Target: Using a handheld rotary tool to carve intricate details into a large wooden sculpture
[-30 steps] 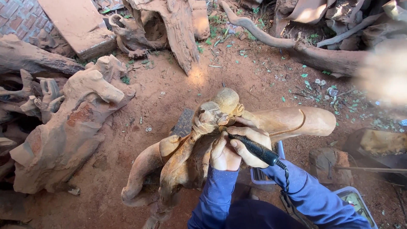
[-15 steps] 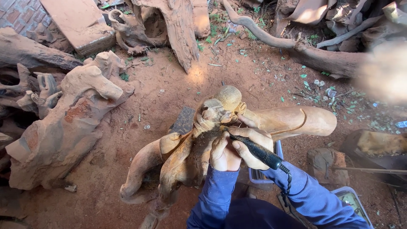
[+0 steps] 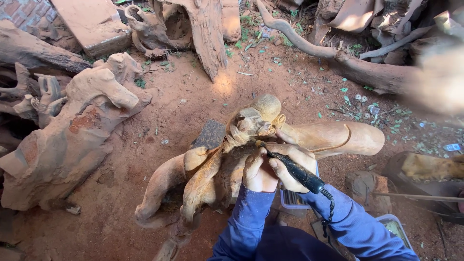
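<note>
A brown wooden carving (image 3: 227, 159) with an animal-like head and curved limbs stands on the red earth in front of me. My right hand (image 3: 290, 162) grips a black pen-shaped rotary tool (image 3: 297, 173), its tip against the carving just below the head. A black coiled cord trails from the tool along my blue sleeve. My left hand (image 3: 257, 171) rests on the carving beside the tool's tip, fingers curled against the wood. Both arms wear blue sleeves.
A large rough root sculpture (image 3: 72, 130) stands at the left. Tree roots and trunks (image 3: 203, 29) and a long curved branch (image 3: 338, 58) lie behind. A flat slab (image 3: 92, 24) is at the top left. A blue-rimmed crate (image 3: 295, 198) sits under my arms.
The view shifted slightly. My hands and the tool stay at the same spot on the carving, with only small movement of the tip.
</note>
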